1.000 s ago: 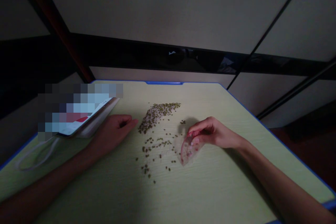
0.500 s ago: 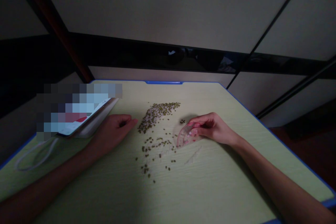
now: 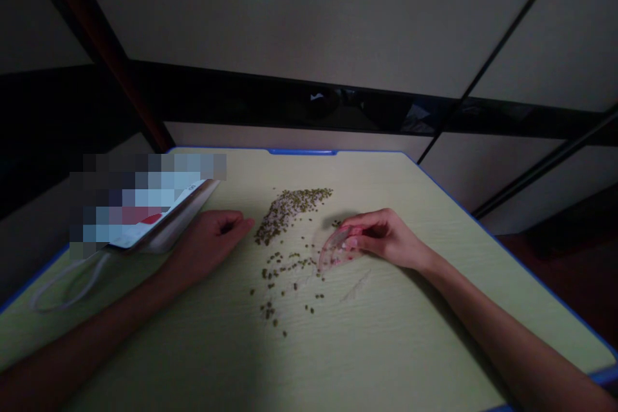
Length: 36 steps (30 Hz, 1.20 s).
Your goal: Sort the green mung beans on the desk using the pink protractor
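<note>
Presently, a clear protractor (image 3: 333,252) with pink marks is held at the middle right of the bench (image 3: 338,360), just right of the scattered beans (image 3: 290,264). Its curved rim is turned to the far left, towards the bean heap (image 3: 292,206); its long straight edge is faced towards the near side, its long axis slanted from near left up to the right, where the end is covered by fingers. Whether the bench is touched by it cannot be told.

The protractor is pinched between thumb and fingers of the right hand (image 3: 403,241). The left hand (image 3: 210,238) is loosely curled, thumb laid near the forefinger; nothing is seen in it, and it is placed between heap and phone (image 3: 135,233).

In the heap, white grains are mixed with green beans. A small bean cluster (image 3: 337,223) is noted just beside the right fingertips. At far left, the phone is propped at a tilt, a white loop (image 3: 67,305) being seen near it.
</note>
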### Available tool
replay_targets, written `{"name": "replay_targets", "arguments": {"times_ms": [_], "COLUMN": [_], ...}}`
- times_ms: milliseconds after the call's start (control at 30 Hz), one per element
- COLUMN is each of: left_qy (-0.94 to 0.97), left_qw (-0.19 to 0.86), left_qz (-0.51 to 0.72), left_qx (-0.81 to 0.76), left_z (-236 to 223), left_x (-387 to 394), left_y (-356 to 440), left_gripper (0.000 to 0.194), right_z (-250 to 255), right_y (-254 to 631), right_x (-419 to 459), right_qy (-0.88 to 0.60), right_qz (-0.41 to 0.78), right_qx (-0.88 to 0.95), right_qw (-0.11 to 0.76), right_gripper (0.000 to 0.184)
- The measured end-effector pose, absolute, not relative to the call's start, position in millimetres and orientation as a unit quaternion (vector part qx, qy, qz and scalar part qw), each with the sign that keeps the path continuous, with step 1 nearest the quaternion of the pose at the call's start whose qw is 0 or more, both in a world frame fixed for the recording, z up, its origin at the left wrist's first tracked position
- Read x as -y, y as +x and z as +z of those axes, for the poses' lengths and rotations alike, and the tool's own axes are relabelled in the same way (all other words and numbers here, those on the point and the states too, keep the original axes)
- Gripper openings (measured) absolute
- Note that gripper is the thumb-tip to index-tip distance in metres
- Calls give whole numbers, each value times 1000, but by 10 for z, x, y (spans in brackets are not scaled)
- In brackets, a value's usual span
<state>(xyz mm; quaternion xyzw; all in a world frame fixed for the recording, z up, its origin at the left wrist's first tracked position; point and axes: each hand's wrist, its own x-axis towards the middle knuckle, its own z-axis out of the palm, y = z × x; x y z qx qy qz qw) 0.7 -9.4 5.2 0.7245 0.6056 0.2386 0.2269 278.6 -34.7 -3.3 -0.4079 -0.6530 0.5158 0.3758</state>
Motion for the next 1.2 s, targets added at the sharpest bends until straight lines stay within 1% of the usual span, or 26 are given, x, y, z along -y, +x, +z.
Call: {"name": "replay_targets", "arguments": {"times_ms": [233, 500, 700, 967, 1200], "left_qy": [724, 729, 729, 730, 733], "left_qw": [232, 222, 226, 230, 224], "left_qz": [242, 234, 233, 234, 235], "left_qx": [-603, -604, -602, -600, -598], "left_z": [58, 86, 92, 59, 52], "left_x": [107, 116, 114, 105, 116], "left_y": [13, 29, 29, 8, -9], "left_gripper": [37, 36, 36, 36, 36], "right_z": [-17, 36, 46, 1, 16], "right_y": [2849, 2836, 2833, 2791, 2727], "right_x": [335, 373, 400, 385, 425], "right_qy": [-372, -369, -369, -400, -403], "right_qz": [553, 553, 564, 557, 547], "right_qx": [657, 671, 683, 639, 645], "right_qw": [351, 328, 282, 349, 351], "right_gripper": [20, 20, 17, 18, 19]}}
